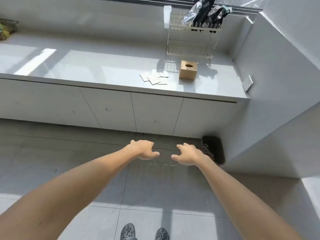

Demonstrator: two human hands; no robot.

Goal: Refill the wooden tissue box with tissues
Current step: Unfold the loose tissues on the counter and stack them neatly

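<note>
A wooden tissue box (pixel 188 70) with an oval hole in its top stands upright on the grey counter (pixel 103 71), toward the right end. Just left of it lie several white folded tissues (pixel 155 78), loosely overlapping. My left hand (pixel 144 149) and my right hand (pixel 187 154) are stretched out in front of me over the floor, well short of the counter. Both hands are palm down with fingers spread and hold nothing.
A two-tier wire dish rack (pixel 190 42) with dark items on top stands right behind the box. A dark bin (pixel 214 149) sits on the floor in the corner by the right wall. White cabinet doors (pixel 107 110) run below the counter. A wall socket (pixel 248 83) is at the right.
</note>
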